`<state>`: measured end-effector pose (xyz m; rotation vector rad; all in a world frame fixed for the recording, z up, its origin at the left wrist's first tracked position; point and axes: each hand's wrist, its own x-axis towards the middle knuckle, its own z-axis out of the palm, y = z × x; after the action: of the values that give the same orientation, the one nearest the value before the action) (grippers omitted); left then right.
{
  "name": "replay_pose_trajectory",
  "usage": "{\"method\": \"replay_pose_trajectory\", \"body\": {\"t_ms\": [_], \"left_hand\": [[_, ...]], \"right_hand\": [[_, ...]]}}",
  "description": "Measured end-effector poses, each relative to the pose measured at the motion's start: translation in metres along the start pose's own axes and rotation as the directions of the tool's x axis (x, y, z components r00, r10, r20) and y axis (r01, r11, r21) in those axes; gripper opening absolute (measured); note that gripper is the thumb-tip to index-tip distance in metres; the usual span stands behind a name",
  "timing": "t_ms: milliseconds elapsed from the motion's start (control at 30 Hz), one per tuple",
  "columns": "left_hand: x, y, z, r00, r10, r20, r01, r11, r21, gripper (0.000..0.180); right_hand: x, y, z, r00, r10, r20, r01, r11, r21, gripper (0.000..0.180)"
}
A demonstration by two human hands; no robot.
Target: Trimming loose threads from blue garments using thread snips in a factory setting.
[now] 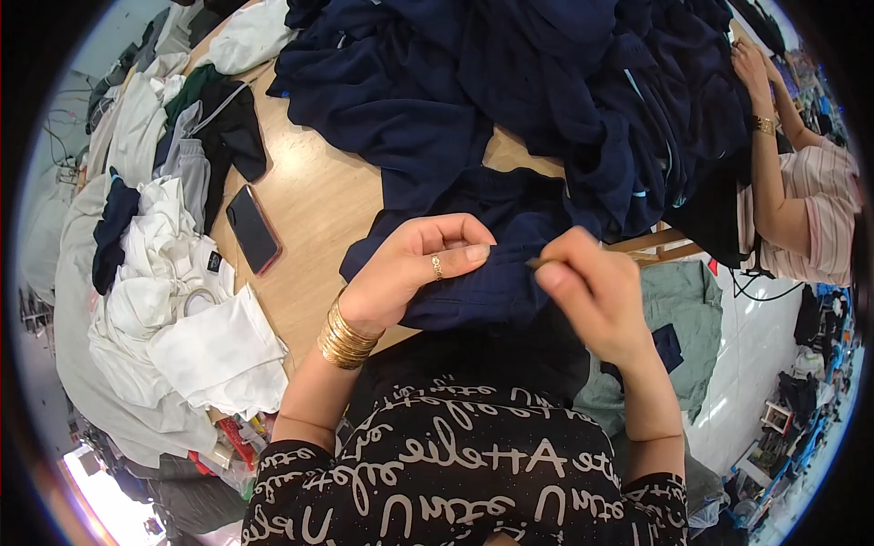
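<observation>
A navy blue garment (pixel 482 289) with ribbed or gathered fabric lies bunched at the table's near edge, in front of my body. My left hand (pixel 414 264) pinches its cloth between thumb and fingers; a ring and several gold bangles are on that hand and wrist. To the right, my right hand (pixel 596 287) is closed just above the same garment. A small brownish tip pokes out between its thumb and forefinger, but what it belongs to is hidden in the fingers.
A big heap of navy garments (pixel 528 82) covers the table's far side. On the wooden table (pixel 319 191) lies a phone (pixel 253 230). White clothes (pixel 218 350) and a tape roll (pixel 198 300) are at left. Another person's hand (pixel 751 73) touches the heap at far right. Greenish cloth (pixel 687 300) hangs lower right.
</observation>
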<state>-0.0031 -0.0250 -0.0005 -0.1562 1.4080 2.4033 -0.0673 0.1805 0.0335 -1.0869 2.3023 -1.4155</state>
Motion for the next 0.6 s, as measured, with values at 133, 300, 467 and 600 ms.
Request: {"method": "replay_pose_trajectory", "body": {"t_ms": [133, 300, 467, 600], "left_hand": [[0.000, -0.001, -0.002, 1.000, 0.007, 0.000, -0.007, 1.000, -0.018, 0.014], [-0.001, 0.002, 0.001, 0.999, 0.038, -0.038, -0.036, 0.998, 0.057, 0.014], [-0.001, 0.003, 0.002, 0.998, 0.040, -0.048, -0.036, 0.995, 0.094, 0.014], [-0.001, 0.006, 0.006, 0.997, 0.050, -0.060, -0.041, 0.987, 0.157, 0.013]], "right_hand": [[-0.003, -0.003, -0.003, 0.999, -0.014, -0.041, 0.011, 0.998, -0.062, 0.015], [-0.004, -0.005, 0.000, 0.987, -0.161, -0.009, 0.154, 0.956, -0.251, 0.019], [-0.001, -0.009, -0.005, 0.968, -0.250, 0.024, 0.239, 0.890, -0.388, 0.019], [-0.001, -0.010, -0.006, 0.968, -0.247, 0.039, 0.241, 0.879, -0.411, 0.019]]}}
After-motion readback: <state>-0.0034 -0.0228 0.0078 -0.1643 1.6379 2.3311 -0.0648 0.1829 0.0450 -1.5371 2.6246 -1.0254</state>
